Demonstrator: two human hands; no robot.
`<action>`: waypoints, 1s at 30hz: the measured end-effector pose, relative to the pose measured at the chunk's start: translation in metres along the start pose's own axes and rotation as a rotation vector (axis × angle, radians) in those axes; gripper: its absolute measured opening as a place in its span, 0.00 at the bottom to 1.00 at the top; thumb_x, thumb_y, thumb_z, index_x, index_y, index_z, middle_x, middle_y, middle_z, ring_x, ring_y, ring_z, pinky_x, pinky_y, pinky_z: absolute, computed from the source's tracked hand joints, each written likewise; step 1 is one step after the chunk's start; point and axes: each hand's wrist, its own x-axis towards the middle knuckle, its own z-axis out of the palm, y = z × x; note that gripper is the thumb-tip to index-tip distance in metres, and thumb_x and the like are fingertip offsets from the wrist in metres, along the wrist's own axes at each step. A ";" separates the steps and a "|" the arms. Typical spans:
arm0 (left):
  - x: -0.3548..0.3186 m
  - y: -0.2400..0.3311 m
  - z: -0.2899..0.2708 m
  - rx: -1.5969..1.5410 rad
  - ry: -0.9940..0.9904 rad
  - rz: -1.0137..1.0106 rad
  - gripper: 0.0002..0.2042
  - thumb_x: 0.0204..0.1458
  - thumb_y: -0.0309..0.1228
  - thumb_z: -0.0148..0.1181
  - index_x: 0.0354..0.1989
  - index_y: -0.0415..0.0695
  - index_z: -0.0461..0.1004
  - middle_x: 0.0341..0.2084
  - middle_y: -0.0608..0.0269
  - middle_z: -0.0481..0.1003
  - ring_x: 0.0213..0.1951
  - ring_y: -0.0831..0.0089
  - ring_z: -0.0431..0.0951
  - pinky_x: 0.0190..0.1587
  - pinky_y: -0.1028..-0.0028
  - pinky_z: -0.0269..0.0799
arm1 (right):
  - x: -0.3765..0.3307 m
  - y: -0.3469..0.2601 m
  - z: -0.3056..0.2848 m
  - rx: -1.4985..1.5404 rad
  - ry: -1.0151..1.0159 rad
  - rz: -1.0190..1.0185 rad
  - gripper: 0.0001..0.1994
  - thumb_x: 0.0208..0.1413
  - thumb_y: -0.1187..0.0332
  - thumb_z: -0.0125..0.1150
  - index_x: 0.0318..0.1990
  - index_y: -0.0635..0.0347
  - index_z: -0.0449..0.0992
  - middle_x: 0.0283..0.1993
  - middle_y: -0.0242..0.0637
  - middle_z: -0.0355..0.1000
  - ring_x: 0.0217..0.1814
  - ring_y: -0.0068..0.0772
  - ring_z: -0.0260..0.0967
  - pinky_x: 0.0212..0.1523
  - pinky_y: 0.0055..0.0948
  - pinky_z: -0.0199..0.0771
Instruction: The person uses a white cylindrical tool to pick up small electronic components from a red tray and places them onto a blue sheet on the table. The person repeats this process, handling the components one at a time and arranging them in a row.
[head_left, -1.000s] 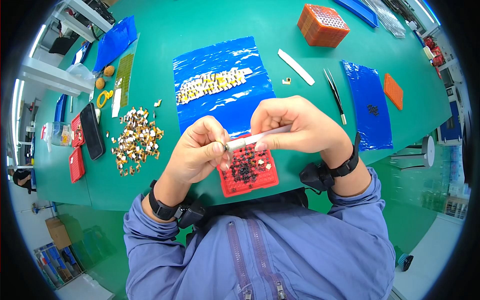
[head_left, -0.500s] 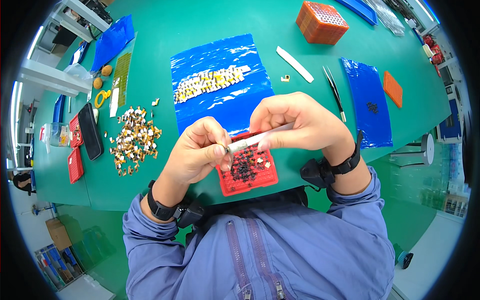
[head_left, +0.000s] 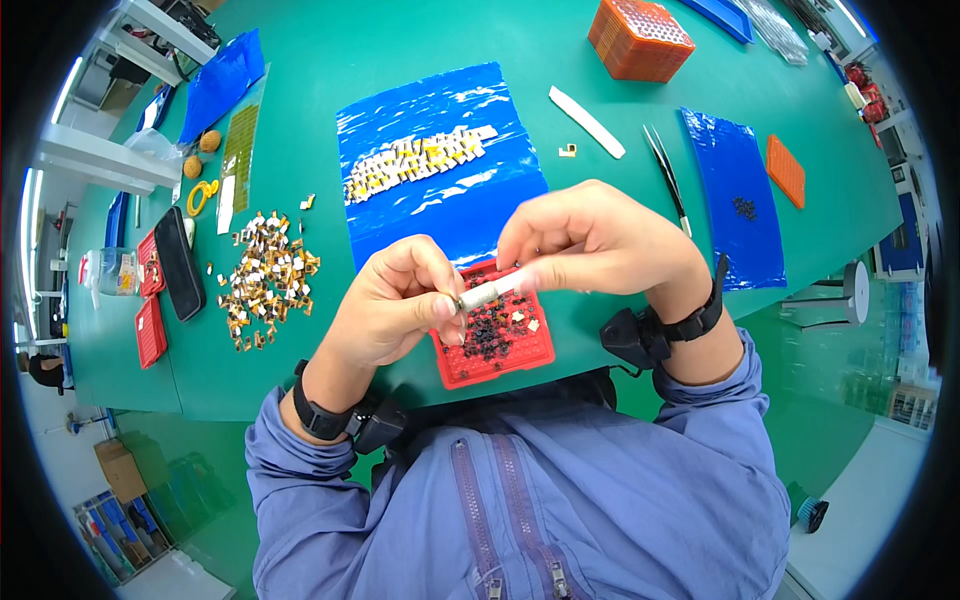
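Observation:
Both hands meet over a small red tray (head_left: 500,358) full of tiny dark parts at the table's near edge. My right hand (head_left: 590,240) grips a short silver-white tool (head_left: 490,292) pointing left. My left hand (head_left: 395,300) pinches something very small at the tool's tip; what it is stays hidden by the fingers. Both wrists wear black bands. Behind the hands lies a blue plastic sheet (head_left: 440,200) with a row of small white and gold pieces (head_left: 415,160).
A heap of small gold and white parts (head_left: 265,275) lies to the left, beside a black case (head_left: 180,262) and red trays (head_left: 150,330). On the right are tweezers (head_left: 668,180), a white strip (head_left: 586,122), a second blue sheet (head_left: 735,205), an orange mat (head_left: 786,170) and an orange box (head_left: 640,38).
The two hands stay together over the red tray with only small finger movements at the tool's tip. The view has shifted slightly.

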 end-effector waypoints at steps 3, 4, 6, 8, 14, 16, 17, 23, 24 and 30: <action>-0.001 0.000 0.001 0.023 0.009 -0.008 0.05 0.50 0.20 0.56 0.30 0.38 0.65 0.24 0.57 0.72 0.24 0.73 0.77 0.26 0.77 0.76 | -0.002 -0.004 -0.002 0.059 -0.074 0.145 0.06 0.49 0.72 0.63 0.31 0.65 0.75 0.21 0.31 0.69 0.20 0.17 0.62 0.20 0.19 0.59; -0.001 0.000 0.001 0.033 0.013 -0.012 0.05 0.50 0.20 0.56 0.30 0.38 0.65 0.24 0.57 0.72 0.24 0.73 0.77 0.26 0.77 0.76 | -0.001 0.002 -0.002 0.019 -0.068 0.066 0.06 0.48 0.71 0.63 0.30 0.65 0.75 0.21 0.31 0.69 0.20 0.16 0.62 0.20 0.18 0.59; 0.000 -0.001 0.002 0.026 0.004 -0.018 0.05 0.50 0.20 0.56 0.30 0.38 0.65 0.24 0.57 0.72 0.24 0.72 0.77 0.26 0.77 0.76 | -0.002 0.007 -0.004 -0.001 -0.058 -0.011 0.06 0.47 0.71 0.65 0.30 0.65 0.75 0.21 0.30 0.69 0.21 0.16 0.63 0.21 0.17 0.60; 0.000 -0.001 0.003 0.027 0.002 -0.024 0.05 0.50 0.19 0.56 0.30 0.38 0.66 0.23 0.57 0.72 0.24 0.72 0.77 0.26 0.77 0.76 | -0.003 0.008 -0.006 0.039 -0.049 -0.006 0.07 0.47 0.71 0.66 0.30 0.64 0.76 0.21 0.29 0.69 0.21 0.15 0.63 0.21 0.16 0.60; 0.001 0.001 0.002 0.097 0.001 -0.047 0.04 0.50 0.20 0.56 0.30 0.38 0.67 0.23 0.56 0.73 0.26 0.72 0.77 0.27 0.77 0.76 | -0.004 0.007 -0.014 -0.037 -0.034 0.021 0.07 0.47 0.71 0.65 0.30 0.65 0.75 0.23 0.28 0.69 0.23 0.13 0.62 0.22 0.15 0.60; 0.000 0.003 0.001 0.162 -0.002 -0.069 0.04 0.50 0.20 0.57 0.30 0.38 0.67 0.24 0.56 0.74 0.26 0.72 0.78 0.27 0.78 0.75 | -0.003 0.009 -0.015 0.008 0.009 0.056 0.07 0.48 0.72 0.65 0.31 0.65 0.75 0.24 0.27 0.69 0.24 0.12 0.62 0.23 0.14 0.60; 0.000 0.006 0.002 0.244 0.034 -0.080 0.04 0.50 0.21 0.56 0.31 0.38 0.67 0.24 0.57 0.74 0.27 0.72 0.78 0.28 0.78 0.75 | -0.003 0.010 -0.016 0.029 0.035 0.072 0.07 0.48 0.72 0.64 0.32 0.65 0.74 0.24 0.26 0.69 0.25 0.11 0.62 0.24 0.14 0.60; 0.004 0.027 0.020 0.688 0.220 -0.111 0.02 0.53 0.22 0.54 0.31 0.37 0.68 0.25 0.60 0.75 0.29 0.78 0.76 0.32 0.80 0.72 | 0.003 0.019 -0.022 0.180 0.393 -0.012 0.07 0.53 0.69 0.60 0.34 0.64 0.74 0.25 0.25 0.69 0.21 0.09 0.59 0.19 0.11 0.54; 0.008 0.033 0.024 0.749 0.220 -0.110 0.02 0.53 0.21 0.54 0.31 0.37 0.68 0.25 0.61 0.75 0.30 0.79 0.76 0.33 0.80 0.71 | 0.003 0.020 -0.022 0.184 0.451 -0.015 0.07 0.53 0.68 0.60 0.34 0.64 0.74 0.24 0.25 0.69 0.20 0.08 0.58 0.18 0.11 0.53; 0.059 0.056 0.021 1.150 0.204 -0.096 0.04 0.51 0.23 0.56 0.31 0.36 0.70 0.26 0.63 0.74 0.30 0.77 0.73 0.34 0.79 0.70 | 0.003 0.022 -0.028 0.243 0.554 -0.038 0.08 0.52 0.68 0.61 0.32 0.64 0.75 0.24 0.24 0.69 0.23 0.10 0.60 0.22 0.13 0.58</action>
